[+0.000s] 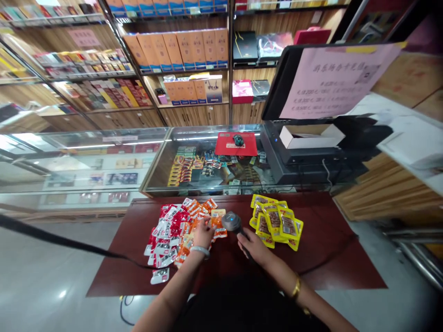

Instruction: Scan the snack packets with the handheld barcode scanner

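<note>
My right hand (pixel 255 246) is wrapped round the handle of a black barcode scanner (pixel 231 222). The scanner's head points away from me, just right of an orange snack packet (pixel 218 221). My left hand (pixel 203 234) is over the pile of orange snack packets (pixel 187 246), its fingers curled at the edge of that packet and seemingly pinching it. Red and white snack packets (pixel 166 235) lie heaped to the left of this pile. Right of the scanner, yellow snack packets (pixel 277 221) with brown contents are spread in an overlapping pile.
A dark red table (pixel 318 258) carries the packets. Behind it stands a glass display counter (pixel 155 159) with a red mouse pad (pixel 221 147) and a mouse (pixel 238 140). A monitor with a pink notice (pixel 335 83) and an open white box (pixel 311 138) stand at the right. A dark cable (pixel 69 242) crosses the left.
</note>
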The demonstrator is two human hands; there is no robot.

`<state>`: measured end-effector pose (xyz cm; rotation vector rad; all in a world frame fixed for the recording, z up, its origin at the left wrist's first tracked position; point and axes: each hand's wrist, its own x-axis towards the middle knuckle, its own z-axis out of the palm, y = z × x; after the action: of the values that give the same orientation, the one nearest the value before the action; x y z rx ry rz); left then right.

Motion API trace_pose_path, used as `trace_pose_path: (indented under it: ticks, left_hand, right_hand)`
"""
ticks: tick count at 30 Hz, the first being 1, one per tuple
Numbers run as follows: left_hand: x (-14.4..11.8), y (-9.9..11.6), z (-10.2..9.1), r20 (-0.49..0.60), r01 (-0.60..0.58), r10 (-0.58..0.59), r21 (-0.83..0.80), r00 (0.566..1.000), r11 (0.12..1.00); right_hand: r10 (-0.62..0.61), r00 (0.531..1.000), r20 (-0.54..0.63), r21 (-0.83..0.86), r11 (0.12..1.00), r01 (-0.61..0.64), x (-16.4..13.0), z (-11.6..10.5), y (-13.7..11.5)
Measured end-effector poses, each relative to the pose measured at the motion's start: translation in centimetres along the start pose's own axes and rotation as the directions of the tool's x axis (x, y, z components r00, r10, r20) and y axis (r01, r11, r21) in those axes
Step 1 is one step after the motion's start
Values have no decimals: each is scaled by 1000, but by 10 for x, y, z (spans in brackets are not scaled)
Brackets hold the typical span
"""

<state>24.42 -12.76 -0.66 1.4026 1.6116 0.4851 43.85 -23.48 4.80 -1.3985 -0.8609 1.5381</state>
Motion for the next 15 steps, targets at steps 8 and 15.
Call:
trace_pose_path:
  ticks: [8,15]
  left_hand:
    - [16,16,45,105,-92,80,124,991,988]
    - [46,31,96,207,52,-58,37,977,998]
  right_hand:
    - [20,998,-65,71,997,-16,13,-12,14]
    - [102,977,-188,141,987,-76,8,-30,26]
